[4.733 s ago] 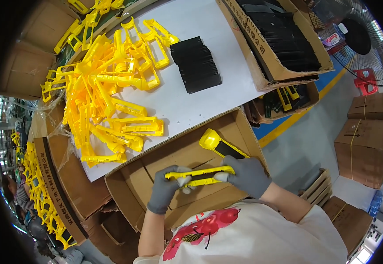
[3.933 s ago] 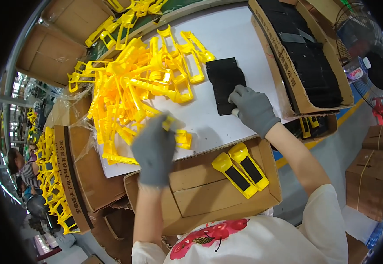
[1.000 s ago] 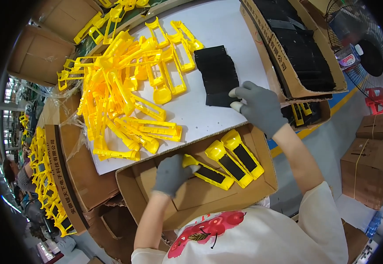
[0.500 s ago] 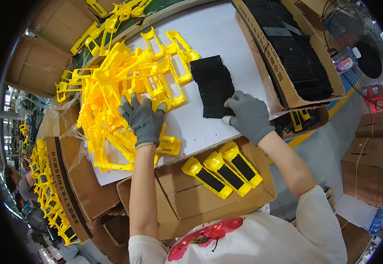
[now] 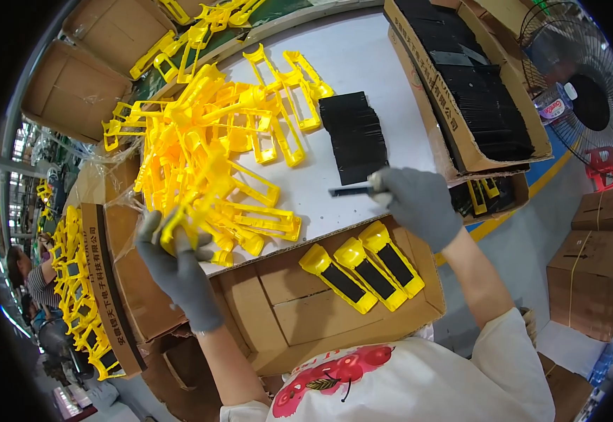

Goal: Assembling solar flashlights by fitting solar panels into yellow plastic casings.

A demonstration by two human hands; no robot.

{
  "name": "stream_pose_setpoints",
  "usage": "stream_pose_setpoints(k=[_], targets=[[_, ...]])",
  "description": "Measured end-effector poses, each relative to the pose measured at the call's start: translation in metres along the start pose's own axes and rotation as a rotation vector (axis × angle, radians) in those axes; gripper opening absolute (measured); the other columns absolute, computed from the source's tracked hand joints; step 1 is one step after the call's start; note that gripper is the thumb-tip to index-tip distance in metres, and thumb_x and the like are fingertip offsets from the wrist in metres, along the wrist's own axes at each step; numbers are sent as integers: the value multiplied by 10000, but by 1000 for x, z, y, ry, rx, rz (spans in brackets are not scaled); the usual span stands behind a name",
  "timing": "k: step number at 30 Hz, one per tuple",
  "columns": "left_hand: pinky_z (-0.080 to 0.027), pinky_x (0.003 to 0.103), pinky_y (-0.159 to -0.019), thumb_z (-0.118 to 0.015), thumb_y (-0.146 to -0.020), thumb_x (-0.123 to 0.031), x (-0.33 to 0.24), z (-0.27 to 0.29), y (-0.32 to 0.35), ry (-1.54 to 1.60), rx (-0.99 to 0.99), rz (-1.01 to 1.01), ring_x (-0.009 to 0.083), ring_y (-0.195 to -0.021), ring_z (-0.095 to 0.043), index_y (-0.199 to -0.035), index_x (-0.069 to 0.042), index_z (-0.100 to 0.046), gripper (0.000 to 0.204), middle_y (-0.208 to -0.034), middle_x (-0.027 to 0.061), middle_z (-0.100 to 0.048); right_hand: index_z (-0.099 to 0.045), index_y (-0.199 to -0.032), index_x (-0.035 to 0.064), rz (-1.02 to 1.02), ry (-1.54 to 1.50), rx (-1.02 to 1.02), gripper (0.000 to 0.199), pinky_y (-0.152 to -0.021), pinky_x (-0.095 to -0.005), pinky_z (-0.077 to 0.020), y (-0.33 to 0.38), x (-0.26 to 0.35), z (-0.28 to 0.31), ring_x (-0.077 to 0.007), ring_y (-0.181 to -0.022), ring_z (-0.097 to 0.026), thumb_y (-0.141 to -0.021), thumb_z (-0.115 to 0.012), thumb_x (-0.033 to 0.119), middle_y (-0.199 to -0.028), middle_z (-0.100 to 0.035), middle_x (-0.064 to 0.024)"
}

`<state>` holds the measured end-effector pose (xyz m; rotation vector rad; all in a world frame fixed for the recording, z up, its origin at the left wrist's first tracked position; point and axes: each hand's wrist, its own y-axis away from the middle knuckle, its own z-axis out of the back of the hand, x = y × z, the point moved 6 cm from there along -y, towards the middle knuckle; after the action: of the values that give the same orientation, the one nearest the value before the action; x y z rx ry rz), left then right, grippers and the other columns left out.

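Observation:
My left hand (image 5: 183, 274), in a grey glove, grips the lower end of a yellow plastic frame (image 5: 211, 179) at the near edge of the pile. The frame is tilted up and smeared by motion. Between the fingertips of my right hand (image 5: 422, 204), gloved too, a thin black strip (image 5: 350, 190) is pinched, seen nearly edge-on above the white tabletop (image 5: 306, 193). Just beyond it lies a spread stack of black strips (image 5: 352, 137). Yellow frames are heaped in a loose pile (image 5: 187, 133) to the left.
Three yellow frames with black strips fitted (image 5: 363, 274) lie in an open cardboard box (image 5: 306, 330) before me. A carton of black strips (image 5: 486, 105) stands at the right, with a fan (image 5: 588, 98) beyond. At far left, another box (image 5: 113, 295) holds many frames.
My left hand has drawn back toward me and left, lifting a yellow frame from the pile. My right hand has taken a black strip off the stack and moved nearer to me.

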<state>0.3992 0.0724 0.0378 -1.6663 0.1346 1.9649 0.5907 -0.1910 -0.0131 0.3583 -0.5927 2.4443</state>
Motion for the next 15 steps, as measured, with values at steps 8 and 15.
stream_pose_setpoints(k=[8, 15], targets=[[-491, 222, -555, -521, -891, -92, -8, -51, 85, 270, 436, 508, 132, -733, -600, -1283, -45, -500, 395, -1108, 121, -592, -540, -825, 130, 664, -49, -383, 265, -463, -216, -452, 29, 81, 55, -165, -688, -650, -635, -725, 145, -833, -663, -41], [-548, 240, -656, -715, -784, -141, -10, -65, 108, 378, 594, 589, 156, -972, -609, -1297, -14, -476, 580, -1196, 115, -565, -565, -847, 130, 669, -50, -334, 234, -559, -225, -505, 37, 91, 55, -173, -752, -654, -661, -705, 155, -913, -657, -51]])
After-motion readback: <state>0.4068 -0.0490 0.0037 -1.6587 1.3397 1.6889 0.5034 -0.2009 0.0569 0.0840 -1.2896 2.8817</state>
